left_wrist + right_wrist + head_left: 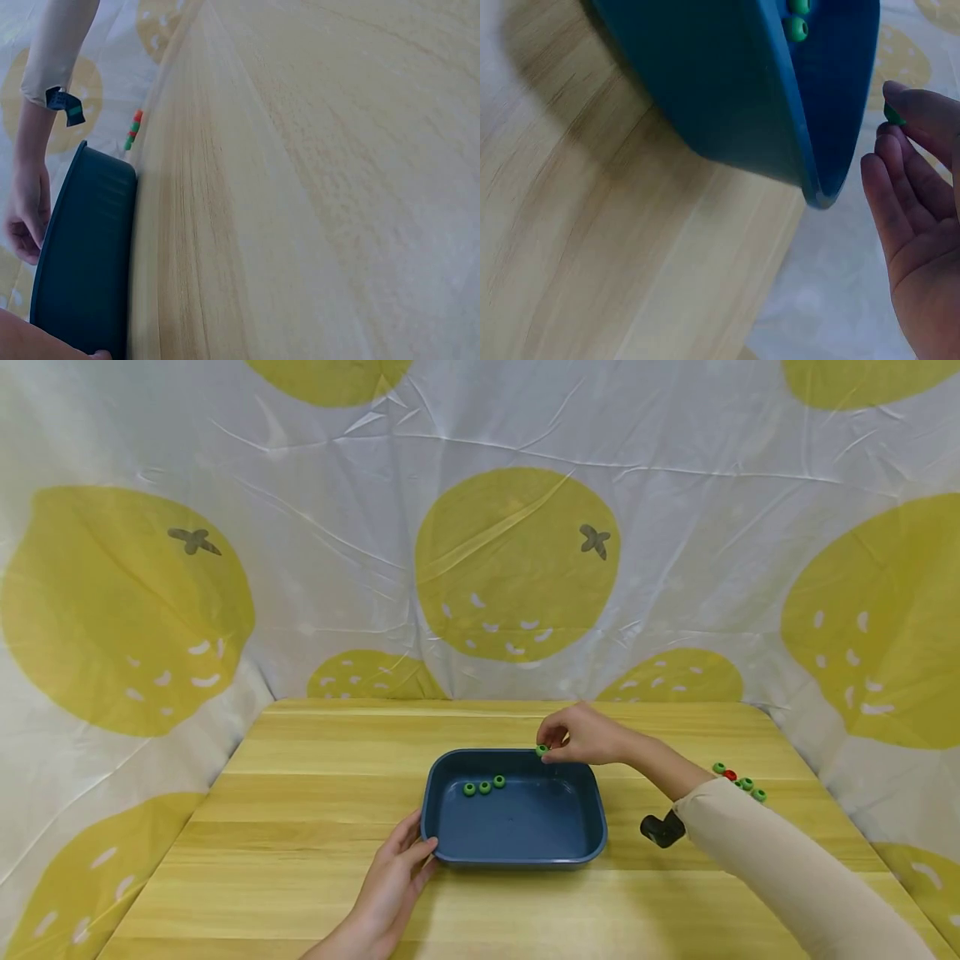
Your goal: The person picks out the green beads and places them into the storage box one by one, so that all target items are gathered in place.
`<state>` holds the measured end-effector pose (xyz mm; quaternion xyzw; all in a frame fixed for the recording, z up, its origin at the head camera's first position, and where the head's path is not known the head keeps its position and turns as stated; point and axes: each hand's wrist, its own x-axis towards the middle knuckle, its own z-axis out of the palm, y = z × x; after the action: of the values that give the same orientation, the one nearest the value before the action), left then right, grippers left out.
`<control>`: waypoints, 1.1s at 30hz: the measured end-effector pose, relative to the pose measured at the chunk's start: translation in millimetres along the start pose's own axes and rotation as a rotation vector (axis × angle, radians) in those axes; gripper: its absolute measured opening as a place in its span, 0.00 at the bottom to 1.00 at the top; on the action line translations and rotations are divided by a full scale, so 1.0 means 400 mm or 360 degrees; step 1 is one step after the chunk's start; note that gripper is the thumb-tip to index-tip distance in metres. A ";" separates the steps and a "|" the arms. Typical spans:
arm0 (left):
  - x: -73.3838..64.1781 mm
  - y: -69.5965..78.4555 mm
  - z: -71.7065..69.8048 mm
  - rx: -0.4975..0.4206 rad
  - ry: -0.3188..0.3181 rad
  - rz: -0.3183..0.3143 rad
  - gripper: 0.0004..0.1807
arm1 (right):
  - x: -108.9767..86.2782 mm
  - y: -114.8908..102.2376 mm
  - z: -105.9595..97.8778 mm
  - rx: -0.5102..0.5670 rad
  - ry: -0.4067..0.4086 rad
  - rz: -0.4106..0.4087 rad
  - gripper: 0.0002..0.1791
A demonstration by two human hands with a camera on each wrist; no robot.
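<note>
A dark blue plastic basin [517, 827] stands on the wooden table. Three green beads [485, 787] with holes lie in a short row on its floor, toward the back left. My left hand [393, 868] grips the basin's front left corner, thumb over the rim and fingers along the outer wall. Above the far rim, right of its middle, my right hand [592, 735] pinches another green bead [542, 750] between thumb and fingertip. In the right wrist view that bead [893, 115] is partly covered by the thumb, and the other fingers are loosely bent.
Right of the basin, past my right forearm, lie several loose green beads [760, 795] and a red bead [730, 775]; the sleeve hides part of that group. A black device [662, 829] shows below the right cuff. Behind the table [300, 827] hangs a lemon-print cloth [517, 568].
</note>
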<state>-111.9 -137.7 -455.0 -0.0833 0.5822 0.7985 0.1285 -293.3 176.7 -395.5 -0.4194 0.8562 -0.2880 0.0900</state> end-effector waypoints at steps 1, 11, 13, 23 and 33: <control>0.000 -0.001 0.000 -0.0001 0.0002 0.0001 0.35 | 0.006 -0.001 0.003 -0.0002 0.0001 -0.0009 0.07; 0.006 0.001 -0.001 -0.0015 0.0012 0.0028 0.35 | 0.058 -0.010 0.032 -0.0054 -0.0044 -0.0085 0.07; 0.004 0.001 0.001 -0.0017 0.0010 0.0023 0.35 | 0.065 -0.012 0.039 -0.0061 -0.0055 -0.0089 0.07; 0.000 -0.001 0.000 -0.0016 0.0012 0.0012 0.35 | 0.094 -0.032 0.055 -0.0107 -0.0056 -0.0124 0.07; 0.001 -0.005 -0.001 -0.0021 0.0015 0.0013 0.35 | 0.087 -0.033 0.054 -0.0125 -0.0036 -0.0125 0.11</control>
<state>-111.8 -137.3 -457.0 -0.0857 0.5778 0.8024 0.1219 -297.9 134.5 -402.7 -0.4592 0.8485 -0.2529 0.0717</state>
